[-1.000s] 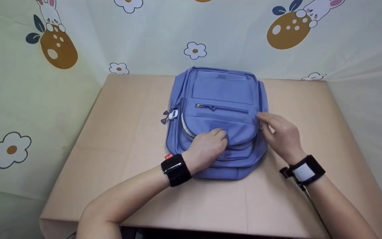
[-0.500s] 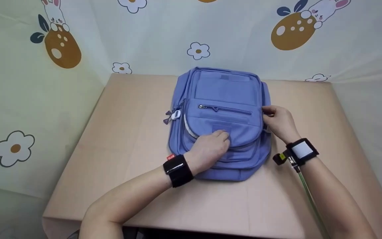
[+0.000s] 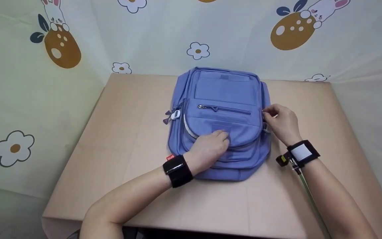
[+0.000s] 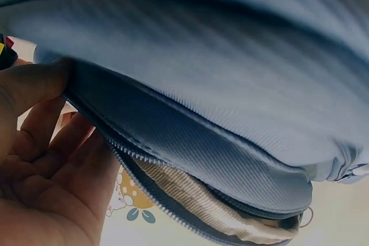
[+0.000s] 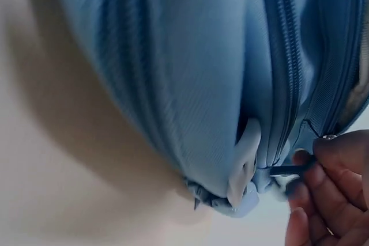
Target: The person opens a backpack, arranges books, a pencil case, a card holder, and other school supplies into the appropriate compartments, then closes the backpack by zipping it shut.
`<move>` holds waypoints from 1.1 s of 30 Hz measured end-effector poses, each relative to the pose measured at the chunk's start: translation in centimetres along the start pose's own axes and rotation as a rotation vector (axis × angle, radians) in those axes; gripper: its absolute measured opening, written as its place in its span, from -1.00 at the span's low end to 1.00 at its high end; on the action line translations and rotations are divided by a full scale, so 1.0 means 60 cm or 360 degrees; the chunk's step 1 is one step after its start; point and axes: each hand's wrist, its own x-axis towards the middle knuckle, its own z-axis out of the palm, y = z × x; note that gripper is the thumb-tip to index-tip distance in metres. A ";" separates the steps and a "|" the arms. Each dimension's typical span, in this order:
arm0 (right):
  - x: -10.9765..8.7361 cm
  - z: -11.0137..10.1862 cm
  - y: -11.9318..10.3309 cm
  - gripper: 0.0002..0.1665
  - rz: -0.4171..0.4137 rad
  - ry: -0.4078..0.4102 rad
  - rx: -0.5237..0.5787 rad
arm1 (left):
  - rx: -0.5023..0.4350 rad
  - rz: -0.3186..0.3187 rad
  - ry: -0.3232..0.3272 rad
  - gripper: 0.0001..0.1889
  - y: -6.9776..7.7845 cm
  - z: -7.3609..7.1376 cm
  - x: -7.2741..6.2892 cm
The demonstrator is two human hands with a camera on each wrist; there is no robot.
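Observation:
A blue backpack [image 3: 225, 88] lies flat on the table, its front side up. My left hand [image 3: 209, 147] grips the lower edge of its front pocket, with the thumb [image 4: 40, 84] on one side of the cloth. In the left wrist view, the pocket's zipper [image 4: 167, 211] is parted and a beige lining [image 4: 199, 197] shows. At the bag's right side, my right hand [image 3: 284, 122] pinches a dark zipper pull [image 5: 288, 170] between thumb and fingers. The pocket's zipper slider [image 5: 328, 137] shows beside the thumb.
The tan-covered table [image 3: 128, 116] ends at patterned cloth walls [image 3: 158, 36] behind and at both sides. Zipper pulls with a white tag [image 3: 175, 114] hang at the bag's left side. A short zipper [image 3: 225, 109] crosses its front. A cable [image 3: 310, 196] trails from the right wristband.
My right hand has shifted slightly up along the bag's right side, and its fingers have drawn together in a pinch. My left hand keeps its grip on the pocket edge.

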 end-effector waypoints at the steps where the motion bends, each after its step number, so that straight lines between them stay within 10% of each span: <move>1: -0.001 -0.001 0.000 -0.86 -0.0035 0.0012 -0.0018 | -0.0002 -0.0003 -0.0003 -0.81 0.000 0.000 0.000; 14: -0.063 -0.023 -0.015 -0.94 -0.0424 -0.0021 -0.0216 | -0.0022 -0.0007 -0.0013 -0.79 0.001 0.001 0.001; 33: -0.111 -0.019 -0.033 -0.85 -0.0469 -0.0067 -0.0236 | -0.0046 -0.0021 -0.0061 -0.75 -0.001 -0.003 0.000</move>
